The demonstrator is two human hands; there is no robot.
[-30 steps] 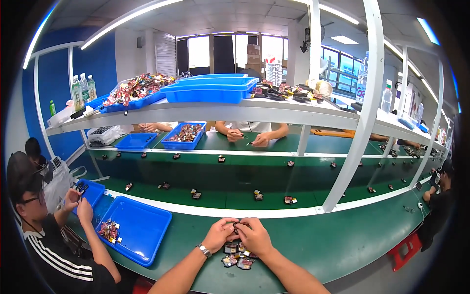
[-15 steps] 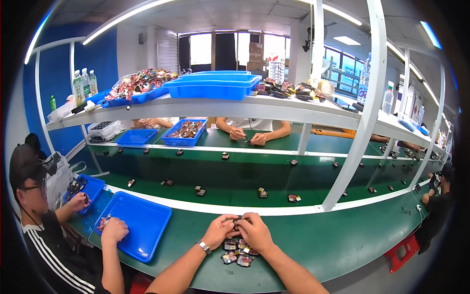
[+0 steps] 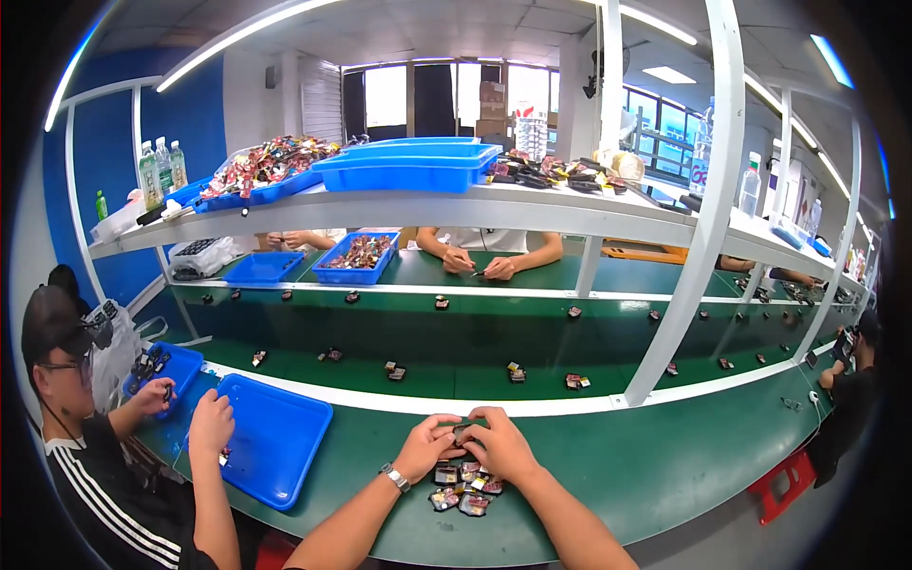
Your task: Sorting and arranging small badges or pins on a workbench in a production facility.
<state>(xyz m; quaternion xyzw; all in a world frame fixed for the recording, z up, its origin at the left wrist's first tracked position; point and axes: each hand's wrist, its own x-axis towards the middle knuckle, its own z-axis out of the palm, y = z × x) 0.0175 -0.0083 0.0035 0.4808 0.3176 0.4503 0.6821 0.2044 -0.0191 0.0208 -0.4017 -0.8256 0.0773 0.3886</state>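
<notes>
My left hand point(image 3: 425, 453) and my right hand point(image 3: 503, 449) meet above the green bench. Between their fingertips they grip a small dark part point(image 3: 462, 435), mostly covered by the fingers, so its exact kind is hidden. Just below the hands, close to my body, lies a small pile of black-framed electronic modules point(image 3: 472, 503) with reddish, silver and yellow patches. A metal-banded watch point(image 3: 395, 477) is on my left wrist.
A blue tray point(image 3: 313, 418) lies left of my left forearm, beside a co-worker's raised hand point(image 3: 211, 423). Beyond a white rail, modules point(image 3: 516, 373) ride on a green conveyor belt point(image 3: 446, 351). A white post point(image 3: 679, 285) and shelf point(image 3: 408, 204) rise ahead.
The modules on the belt have shifted slightly to the right. The co-worker's hand at left has lifted from the blue tray. My hands stay nearly in place, holding the part.
</notes>
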